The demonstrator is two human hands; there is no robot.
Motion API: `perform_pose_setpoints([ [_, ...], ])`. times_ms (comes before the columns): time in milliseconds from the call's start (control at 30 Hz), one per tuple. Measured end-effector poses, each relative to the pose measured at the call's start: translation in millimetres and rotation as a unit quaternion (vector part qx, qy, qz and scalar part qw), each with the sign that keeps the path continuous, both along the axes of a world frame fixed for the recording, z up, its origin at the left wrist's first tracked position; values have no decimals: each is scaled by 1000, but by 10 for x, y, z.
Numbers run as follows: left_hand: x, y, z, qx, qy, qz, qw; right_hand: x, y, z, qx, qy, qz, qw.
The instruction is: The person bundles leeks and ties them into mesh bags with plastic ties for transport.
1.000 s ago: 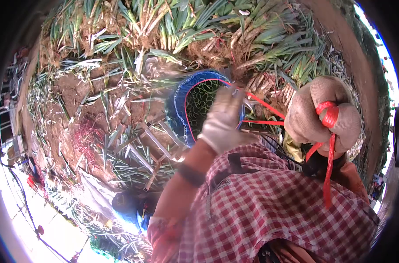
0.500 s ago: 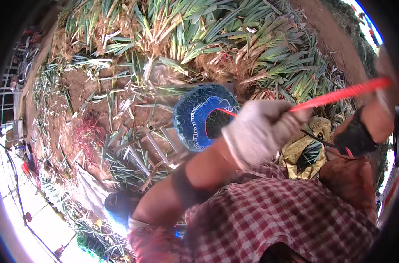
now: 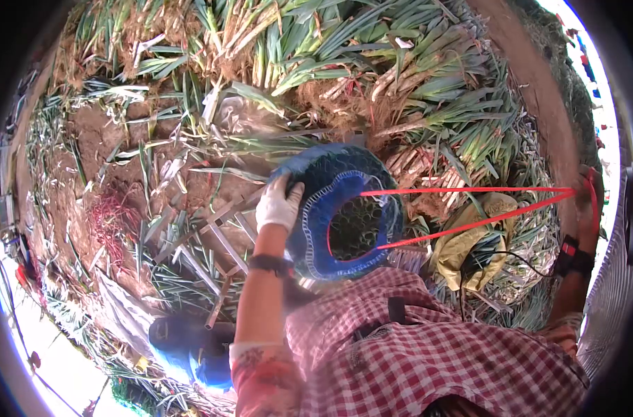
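Note:
A round padded seat cushion [image 3: 313, 163], blue with a dark patterned cover and white stitching, is tilted in front of my body. My left hand [image 3: 278, 208], in a white glove, grips its left rim with the fingers curled over the edge. Two lengths of a red strap [image 3: 469, 189] run taut from the cushion to the far right. There my right hand [image 3: 586, 191] is closed on the strap with the arm stretched out; its fingers are poorly seen in the shadow near the view's edge.
Piles of leek-like green stalks [image 3: 316, 48] lie across the back and right. Left of the cushion is a metal frame [image 3: 223, 240], with a tangle of red string [image 3: 113, 226] beyond it. A yellow sack [image 3: 452, 257] stands at the right, near a dark cord.
My left hand has moved from the red strap to the cushion's left rim. My right hand has drawn the strap out into two taut lengths, and the cushion has shifted nearer.

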State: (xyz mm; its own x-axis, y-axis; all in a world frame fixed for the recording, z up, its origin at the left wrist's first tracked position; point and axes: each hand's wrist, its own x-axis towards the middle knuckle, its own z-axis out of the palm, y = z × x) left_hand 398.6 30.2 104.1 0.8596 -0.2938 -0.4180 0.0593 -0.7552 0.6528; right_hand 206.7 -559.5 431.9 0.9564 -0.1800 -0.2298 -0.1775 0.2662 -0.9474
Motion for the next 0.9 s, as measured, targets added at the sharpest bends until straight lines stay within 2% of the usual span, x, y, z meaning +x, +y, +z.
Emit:
perform_pose_setpoints([
  [33, -92, -6, 89, 4, -13, -5, 1000, -60, -60, -116, -63, 46, -72, 994],
  [67, -213, -1, 76, -2, -27, 1, 1000, -102, -308, -312, -165, 176, -196, 950],
  [100, -336, 12, 38, -33, -33, 7, 999, -122, -688, -503, -263, 296, -310, 864],
  [133, -443, 23, -10, -65, -41, 14, 997, -92, -996, -629, -518, 422, -167, 725],
  [167, -570, 31, -51, -83, -50, 14, 995, 5, -1196, -729, -712, 495, -2, 498],
  [200, -711, 41, -87, -100, -58, 17, 993, 196, -1226, -816, -714, 494, 4, 496],
  [233, -840, 52, -91, -117, -62, 12, 991, 420, -1166, -918, -792, 417, 69, 441],
  [300, -1086, 71, -82, -146, -64, 8, 987, 1034, -765, -1275, -798, 322, -28, 508],
  [333, -1169, 90, -82, -160, -60, 6, 985, 1488, 34, -1354, -740, 331, -38, 584],
  [367, -1234, 132, -93, -179, -37, 7, 983, 1814, 683, -1543, -572, 343, -65, 742],
  [400, -1273, 166, -110, -198, -15, 8, 980, 2043, 1270, -1731, -651, 235, 4, 721],
  [433, -1261, 204, -112, -229, -32, 16, 973, 2232, 1504, -2013, -645, 239, 54, 724],
  [467, -1286, 274, -171, -229, -30, 17, 973, 2378, 1712, -2333, -600, 296, 92, 737],
  [500, -1304, 365, -255, -279, 74, 93, 953, 2521, 2218, -2457, -584, 311, 177, 728],
  [533, -1299, 451, -318, -321, 179, 168, 914, 2544, 2348, -2880, -615, 301, 212, 697],
  [567, -1181, 503, -324, -284, 222, 226, 905, 2562, 2535, -3114, -573, 303, 270, 712],
  [600, -1239, 553, -627, -257, 166, 291, 907, 2601, 2783, -3216, -539, 324, 341, 698],
  [633, -1223, 642, -899, -182, 146, 275, 933, 2535, 2761, -3647, -513, 292, 368, 718],
  [700, -954, 716, -1211, -19, 135, 214, 967, 2437, 2938, -4041, -568, 243, 451, 644],
  [733, -811, 716, -1280, 69, 145, 169, 972, 2364, 2949, -4291, -561, 235, 469, 640],
  [767, -793, 827, -1554, 132, 127, 74, 980, 2283, 2960, -4519, -545, 229, 488, 642],
  [800, -725, 815, -1697, 175, 128, 38, 975, 2225, 2980, -4713, -530, 223, 505, 643],
  [900, -599, 779, -2153, 158, 173, 27, 972, 2136, 3117, -5161, -548, 268, 598, 519],
])
